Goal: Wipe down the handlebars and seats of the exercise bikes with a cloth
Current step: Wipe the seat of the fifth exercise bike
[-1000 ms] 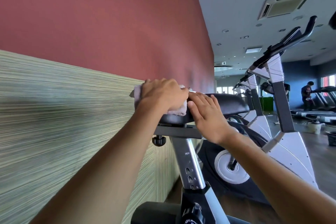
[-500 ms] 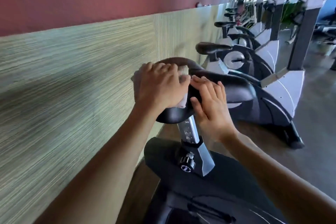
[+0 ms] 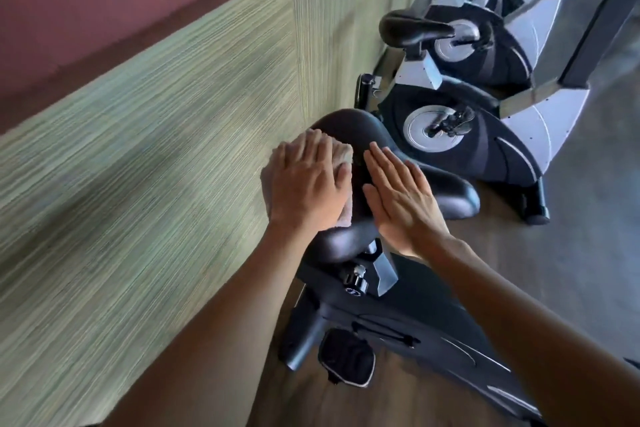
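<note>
The black seat (image 3: pixel 349 128) of the nearest exercise bike fills the middle of the view, seen from above. My left hand (image 3: pixel 308 184) lies flat on a pale pink cloth (image 3: pixel 343 154) and presses it onto the seat's wide rear part, near the wall. My right hand (image 3: pixel 401 201) rests on the seat beside it, fingers straight and together, holding nothing. The cloth shows only around the edges of my left hand. No handlebars are in view.
A green textured wall (image 3: pixel 156 149) with a red band above runs close along the left. The seat post knob (image 3: pixel 356 279) and a pedal (image 3: pixel 346 360) sit below the seat. Another bike (image 3: pixel 467 125) stands just beyond, with more behind it. Wooden floor lies to the right.
The view has tipped down from the room to the seat top. My right hand went from curled on the seat's edge to flat on top. My left hand still presses the cloth.
</note>
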`<state>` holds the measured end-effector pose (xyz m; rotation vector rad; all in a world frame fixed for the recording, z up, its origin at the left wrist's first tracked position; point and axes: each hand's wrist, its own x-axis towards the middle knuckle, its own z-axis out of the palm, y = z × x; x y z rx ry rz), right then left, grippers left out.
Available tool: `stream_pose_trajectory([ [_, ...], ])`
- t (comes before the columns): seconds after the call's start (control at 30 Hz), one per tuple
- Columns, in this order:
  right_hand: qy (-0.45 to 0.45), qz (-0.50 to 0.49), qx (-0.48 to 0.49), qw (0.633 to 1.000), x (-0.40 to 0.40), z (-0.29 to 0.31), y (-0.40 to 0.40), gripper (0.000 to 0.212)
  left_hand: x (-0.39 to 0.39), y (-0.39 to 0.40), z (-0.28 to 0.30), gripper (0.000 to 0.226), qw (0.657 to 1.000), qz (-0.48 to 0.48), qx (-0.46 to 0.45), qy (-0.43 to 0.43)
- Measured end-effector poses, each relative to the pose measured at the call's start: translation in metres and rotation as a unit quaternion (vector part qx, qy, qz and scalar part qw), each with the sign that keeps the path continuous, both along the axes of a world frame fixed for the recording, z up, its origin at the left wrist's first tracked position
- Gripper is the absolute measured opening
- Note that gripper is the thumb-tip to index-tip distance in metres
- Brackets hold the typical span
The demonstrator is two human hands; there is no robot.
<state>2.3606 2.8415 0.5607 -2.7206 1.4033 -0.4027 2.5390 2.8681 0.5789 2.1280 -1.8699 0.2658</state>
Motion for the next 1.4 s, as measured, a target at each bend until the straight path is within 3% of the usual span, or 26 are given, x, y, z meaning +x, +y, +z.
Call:
stream_pose_trajectory([
  [0.3, 0.021, -0.007, 0.084, 0.996, 0.002, 0.011, -0.006, 0.073, 0.003, -0.036, 0.012, 0.061, 0.997, -0.03, 0.065, 0.01],
  [0.7, 0.041, -0.018, 0.128, 0.991, 0.004, 0.016, -0.007, 0.069, 0.017, -0.075, 0.008, 0.054, 0.995, -0.092, 0.043, 0.014],
  [0.93, 0.045, -0.047, 0.156, 0.986, 0.006, 0.019, -0.005, 0.074, 0.018, -0.052, 0.003, 0.057, 0.987, -0.16, 0.014, 0.019],
  [1.13, -0.028, -0.102, 0.185, 0.977, 0.017, 0.021, 0.009, 0.076, 0.023, -0.018, 0.008, 0.058, 0.975, -0.219, -0.001, 0.037],
  [1.27, -0.119, -0.201, 0.196, 0.952, 0.041, 0.023, 0.044, 0.085, 0.037, 0.002, 0.005, 0.037, 0.96, -0.268, -0.032, 0.072],
  [1.4, -0.183, -0.274, 0.241, 0.913, 0.063, 0.039, 0.079, 0.068, 0.051, 0.021, -0.004, 0.03, 0.945, -0.313, -0.083, 0.053],
])
